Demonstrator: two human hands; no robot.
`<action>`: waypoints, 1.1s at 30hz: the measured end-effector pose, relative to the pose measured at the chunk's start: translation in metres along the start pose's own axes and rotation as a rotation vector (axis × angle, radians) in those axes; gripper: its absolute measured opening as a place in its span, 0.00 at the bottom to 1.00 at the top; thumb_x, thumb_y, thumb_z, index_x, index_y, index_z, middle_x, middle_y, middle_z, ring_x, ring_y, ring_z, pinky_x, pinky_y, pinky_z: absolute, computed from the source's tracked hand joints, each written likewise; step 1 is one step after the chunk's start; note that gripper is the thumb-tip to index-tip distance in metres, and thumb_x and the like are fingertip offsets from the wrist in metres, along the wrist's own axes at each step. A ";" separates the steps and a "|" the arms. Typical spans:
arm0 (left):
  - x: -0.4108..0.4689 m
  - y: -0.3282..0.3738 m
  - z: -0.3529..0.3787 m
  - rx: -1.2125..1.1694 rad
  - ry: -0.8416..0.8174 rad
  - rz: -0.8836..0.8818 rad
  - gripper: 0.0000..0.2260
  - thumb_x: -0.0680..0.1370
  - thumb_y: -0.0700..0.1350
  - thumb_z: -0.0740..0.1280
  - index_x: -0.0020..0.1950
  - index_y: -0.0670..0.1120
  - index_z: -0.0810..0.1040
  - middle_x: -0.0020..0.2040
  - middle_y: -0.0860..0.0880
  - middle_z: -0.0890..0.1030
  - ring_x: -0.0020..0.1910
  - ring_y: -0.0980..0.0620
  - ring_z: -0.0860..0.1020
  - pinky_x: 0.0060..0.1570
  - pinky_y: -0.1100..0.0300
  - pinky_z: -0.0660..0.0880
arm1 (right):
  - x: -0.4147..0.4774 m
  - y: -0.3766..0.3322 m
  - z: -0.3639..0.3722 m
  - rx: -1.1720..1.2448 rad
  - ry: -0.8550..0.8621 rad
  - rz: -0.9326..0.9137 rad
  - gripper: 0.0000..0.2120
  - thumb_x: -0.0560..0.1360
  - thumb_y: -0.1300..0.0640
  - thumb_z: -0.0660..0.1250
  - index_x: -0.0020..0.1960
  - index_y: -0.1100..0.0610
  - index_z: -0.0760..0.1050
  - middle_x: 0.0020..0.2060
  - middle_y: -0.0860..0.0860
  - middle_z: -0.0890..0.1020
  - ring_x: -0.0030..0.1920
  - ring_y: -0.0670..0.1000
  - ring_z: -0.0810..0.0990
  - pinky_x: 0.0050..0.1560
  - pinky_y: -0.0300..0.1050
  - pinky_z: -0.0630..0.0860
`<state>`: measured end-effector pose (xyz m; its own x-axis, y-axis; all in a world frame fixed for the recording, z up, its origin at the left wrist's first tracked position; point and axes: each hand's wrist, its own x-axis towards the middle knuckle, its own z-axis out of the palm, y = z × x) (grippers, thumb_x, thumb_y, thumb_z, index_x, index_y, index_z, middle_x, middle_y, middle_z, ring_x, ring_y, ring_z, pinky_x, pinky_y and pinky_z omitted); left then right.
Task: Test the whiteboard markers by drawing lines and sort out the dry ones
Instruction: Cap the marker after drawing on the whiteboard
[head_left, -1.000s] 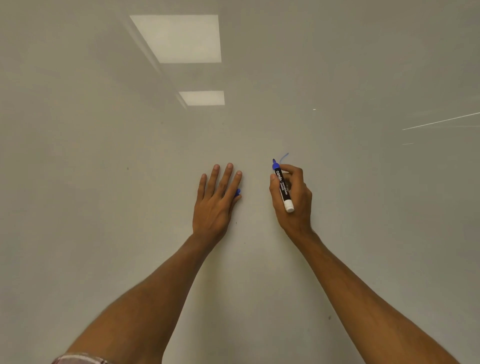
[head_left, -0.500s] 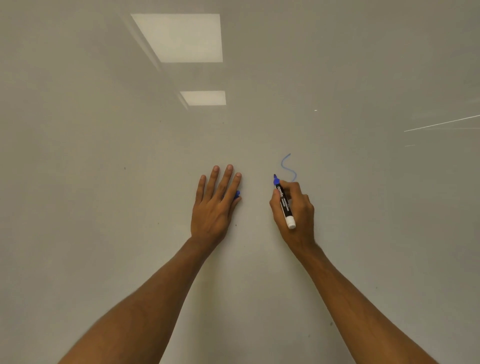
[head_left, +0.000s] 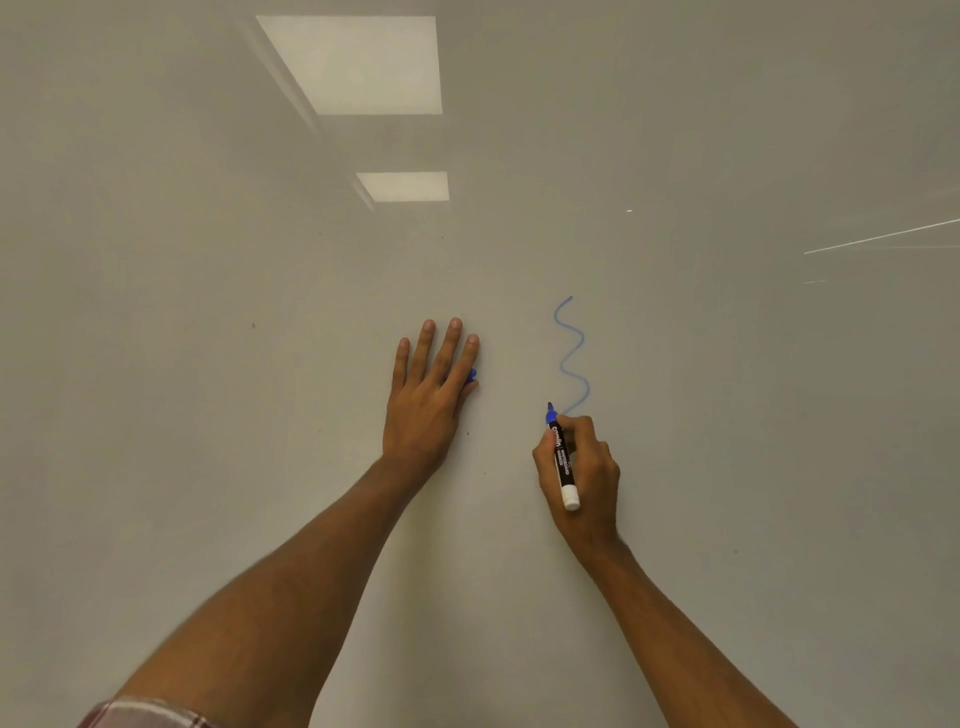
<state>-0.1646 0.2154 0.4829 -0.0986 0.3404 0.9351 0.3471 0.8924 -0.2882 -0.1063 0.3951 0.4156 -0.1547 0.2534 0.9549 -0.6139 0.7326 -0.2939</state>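
My right hand (head_left: 584, 467) grips a whiteboard marker (head_left: 562, 457) with a black barrel, a white end and a blue tip. The tip touches the whiteboard (head_left: 208, 415) at the lower end of a wavy blue line (head_left: 571, 353), which shows clearly. My left hand (head_left: 426, 395) lies flat on the board with straight fingers, left of the line. A small blue piece, likely the marker's cap (head_left: 470, 375), peeks out from under its right edge; my thumb is hidden.
The glossy board fills the whole view and reflects two ceiling light panels (head_left: 358, 65) at the top. A thin pale streak (head_left: 883, 236) crosses the right side. A checked sleeve (head_left: 135, 714) shows at the bottom left.
My right hand has moved down the board with the marker, and the blue line has grown from a short stroke into a long wavy one. My left hand has stayed put.
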 end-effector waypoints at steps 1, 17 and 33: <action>0.000 0.000 -0.001 0.002 -0.005 -0.002 0.22 0.84 0.50 0.53 0.77 0.44 0.62 0.78 0.43 0.60 0.77 0.39 0.56 0.75 0.41 0.53 | -0.004 -0.001 0.001 -0.002 -0.030 -0.013 0.10 0.74 0.53 0.60 0.46 0.60 0.74 0.28 0.50 0.75 0.26 0.49 0.70 0.29 0.38 0.69; -0.047 0.002 -0.032 -0.099 -0.144 0.150 0.21 0.83 0.52 0.55 0.71 0.43 0.73 0.77 0.46 0.61 0.77 0.42 0.59 0.73 0.43 0.60 | -0.011 0.000 -0.017 0.044 -0.371 -0.231 0.16 0.79 0.57 0.55 0.65 0.57 0.71 0.52 0.57 0.79 0.48 0.53 0.79 0.50 0.45 0.78; -0.137 0.008 -0.033 -0.203 -0.244 0.044 0.22 0.83 0.53 0.54 0.75 0.45 0.66 0.77 0.46 0.64 0.77 0.43 0.59 0.73 0.48 0.59 | -0.061 -0.011 -0.013 0.007 -0.649 -0.183 0.12 0.77 0.54 0.63 0.57 0.60 0.76 0.45 0.55 0.81 0.41 0.52 0.78 0.42 0.44 0.75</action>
<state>-0.1174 0.1666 0.3595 -0.2917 0.4604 0.8384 0.5323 0.8064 -0.2577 -0.0799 0.3803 0.3597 -0.4802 -0.3068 0.8218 -0.6793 0.7228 -0.1272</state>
